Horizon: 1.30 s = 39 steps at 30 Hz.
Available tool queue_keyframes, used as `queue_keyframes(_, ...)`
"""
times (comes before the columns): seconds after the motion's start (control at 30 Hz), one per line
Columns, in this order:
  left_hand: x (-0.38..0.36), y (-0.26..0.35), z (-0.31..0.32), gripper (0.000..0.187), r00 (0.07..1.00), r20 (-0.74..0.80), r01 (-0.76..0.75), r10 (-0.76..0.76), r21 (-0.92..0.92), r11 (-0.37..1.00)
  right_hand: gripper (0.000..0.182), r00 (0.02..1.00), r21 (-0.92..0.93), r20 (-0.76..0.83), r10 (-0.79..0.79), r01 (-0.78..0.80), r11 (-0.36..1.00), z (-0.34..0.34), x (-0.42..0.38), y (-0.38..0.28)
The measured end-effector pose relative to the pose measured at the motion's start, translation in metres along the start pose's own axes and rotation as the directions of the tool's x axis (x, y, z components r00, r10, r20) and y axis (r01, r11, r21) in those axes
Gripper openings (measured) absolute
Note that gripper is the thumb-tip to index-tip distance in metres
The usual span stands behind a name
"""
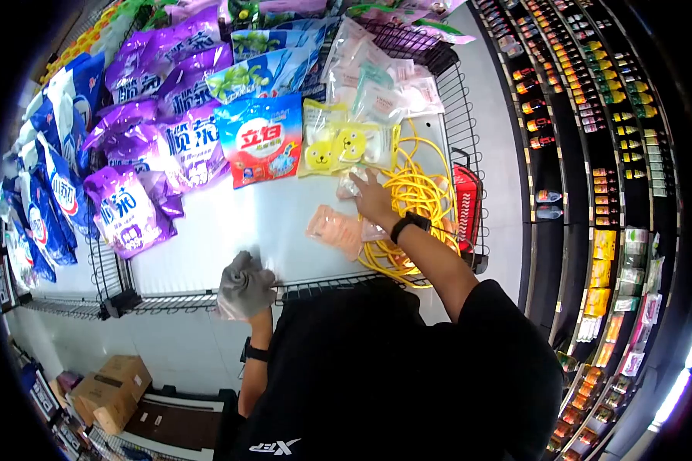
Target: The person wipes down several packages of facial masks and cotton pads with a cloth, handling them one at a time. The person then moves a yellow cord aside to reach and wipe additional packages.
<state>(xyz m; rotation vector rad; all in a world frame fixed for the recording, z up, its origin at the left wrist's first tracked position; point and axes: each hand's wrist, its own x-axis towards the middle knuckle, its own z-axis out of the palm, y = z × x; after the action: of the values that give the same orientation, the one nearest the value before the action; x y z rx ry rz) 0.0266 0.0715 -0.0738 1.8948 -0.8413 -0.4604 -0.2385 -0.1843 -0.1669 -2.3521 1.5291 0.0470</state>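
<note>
My left hand [258, 313] is at the front edge of the white shelf [200, 238], wrapped in a grey cloth [246, 284] that hides most of its fingers. Farther in, my right hand [374, 198] grips a small clear-wrapped packet [347, 184]. Just behind that packet lies a clear pack with yellow bear faces [338, 146]. An orange-pink packet [335, 230] rests flat in front of my right hand. Beside my right wrist, a loose coil of yellow cable [419, 192] spreads over the shelf.
Purple detergent bags [127, 211] and a red-and-blue detergent bag [261, 140] cover the left and back. Pale pink packs [392, 96] sit behind. Black wire rails [315, 288] edge the shelf; a red basket [466, 203] stands right. Bottle shelves [603, 200] line the far right.
</note>
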Motion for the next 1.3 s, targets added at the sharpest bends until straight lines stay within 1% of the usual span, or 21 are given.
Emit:
queue_keyframes(0.1,0.003,0.001,0.0,0.02,1.0,0.011,0.004,-0.004,-0.01,1.0,0.046,0.935,0.171,-0.269,-0.229,0.281,0.944,-0.019,-0.004,0.017)
queue_keyframes(0.23,0.008,0.03,-0.005,0.018,0.999,0.043,0.003,-0.005,0.048,0.999,0.033,0.999,0.687,0.038,0.007,-0.032,0.726,-0.069,0.005,0.053)
queue_keyframes(0.33,-0.004,-0.016,0.005,0.016,0.975,-0.021,-0.22,0.222,0.066,0.973,0.031,0.998,0.78,-0.031,-0.061,0.063,0.622,-0.127,0.039,0.108)
queue_keyframes(0.43,-0.021,-0.041,0.008,0.017,0.993,0.016,-0.112,0.113,-0.022,0.993,0.072,0.97,0.512,-0.107,0.219,-0.135,0.848,-0.17,0.067,0.142)
queue_keyframes(0.47,-0.019,-0.047,0.003,0.011,0.994,0.085,-0.069,0.069,0.0,0.998,0.084,0.886,0.076,-0.361,0.291,-0.283,0.956,-0.182,0.062,0.109)
queue_keyframes(0.5,-0.017,-0.054,-0.001,0.009,0.988,0.153,-0.03,0.025,0.028,0.999,0.087,0.904,-0.151,-0.358,0.233,-0.303,0.941,-0.2,0.049,0.062)
queue_keyframes(0.57,-0.013,-0.044,-0.009,0.013,0.982,0.178,0.052,-0.067,0.087,0.995,0.092,0.949,-0.186,-0.305,0.08,-0.142,0.972,-0.174,0.044,0.039)
queue_keyframes(0.6,-0.009,-0.02,-0.01,0.014,0.985,0.134,0.094,-0.108,0.109,0.99,0.092,0.956,0.013,-0.293,-0.025,0.03,0.999,-0.135,0.05,0.048)
queue_keyframes(0.63,-0.008,0.006,-0.011,0.014,0.985,0.089,0.138,-0.15,0.127,0.982,0.089,0.998,0.314,-0.039,0.044,-0.03,0.949,-0.109,0.045,0.023)
queue_keyframes(0.7,-0.004,0.049,-0.01,0.015,0.976,-0.003,0.218,-0.22,0.15,0.964,0.089,0.977,0.261,0.072,-0.199,0.174,0.95,0.002,0.003,0.001)
queue_keyframes(0.77,0.004,0.04,-0.011,0.016,0.968,-0.024,-0.205,0.249,0.495,0.845,0.096,0.874,0.163,0.395,-0.281,0.235,0.958,-0.014,-0.049,-0.067)
queue_keyframes(0.8,0.008,0.01,-0.009,0.017,0.986,0.01,-0.159,0.164,0.326,0.932,0.091,0.882,0.103,0.232,-0.41,0.397,0.912,0.015,-0.068,-0.067)
queue_keyframes(0.83,0.011,-0.019,-0.007,0.018,0.996,0.045,-0.084,0.078,0.153,0.985,0.084,0.942,0.0,0.215,-0.257,0.264,0.965,0.025,-0.079,-0.077)
queue_keyframes(0.9,-0.006,-0.079,0.007,0.013,0.84,0.39,0.505,-0.378,-0.304,0.808,0.073,0.971,0.005,0.189,-0.147,0.149,0.989,0.041,-0.079,-0.074)
queue_keyframes(0.93,-0.015,-0.116,0.02,0.01,0.87,0.366,0.421,-0.33,-0.202,0.884,0.068,0.96,0.097,0.182,-0.212,0.197,0.975,0.057,-0.071,-0.059)
queue_keyframes(1.07,-0.026,-0.026,-0.005,0.023,0.964,0.114,0.256,-0.242,-0.136,0.957,0.035,0.9,0.273,-0.04,-0.433,0.427,0.862,-0.023,-0.042,-0.044)
queue_keyframes(1.1,-0.023,-0.039,-0.003,0.022,0.997,0.006,-0.078,0.078,0.05,0.996,0.031,0.951,0.096,0.141,-0.276,0.264,0.96,-0.079,-0.038,-0.047)
queue_keyframes(1.13,-0.023,-0.03,-0.005,0.023,0.997,-0.021,-0.07,0.069,-0.027,0.997,0.021,0.776,-0.053,-0.143,-0.615,0.614,0.787,-0.054,-0.007,0.016)
queue_keyframes(1.2,-0.022,-0.013,-0.008,0.025,0.996,-0.074,-0.065,0.052,-0.18,0.981,0.017,0.797,-0.21,-0.524,-0.3,0.221,0.953,-0.099,-0.003,0.037)
queue_keyframes(1.23,-0.03,-0.044,0.005,0.028,0.981,0.051,0.186,-0.186,-0.502,0.844,0.026,0.93,0.104,-0.368,-0.013,0.055,0.993,-0.125,0.0,0.057)
queue_keyframes(1.3,-0.033,-0.072,0.017,0.024,0.948,0.069,0.302,-0.311,-0.501,0.811,0.041,0.747,0.017,-0.658,-0.092,0.137,0.99,-0.126,-0.005,0.073)
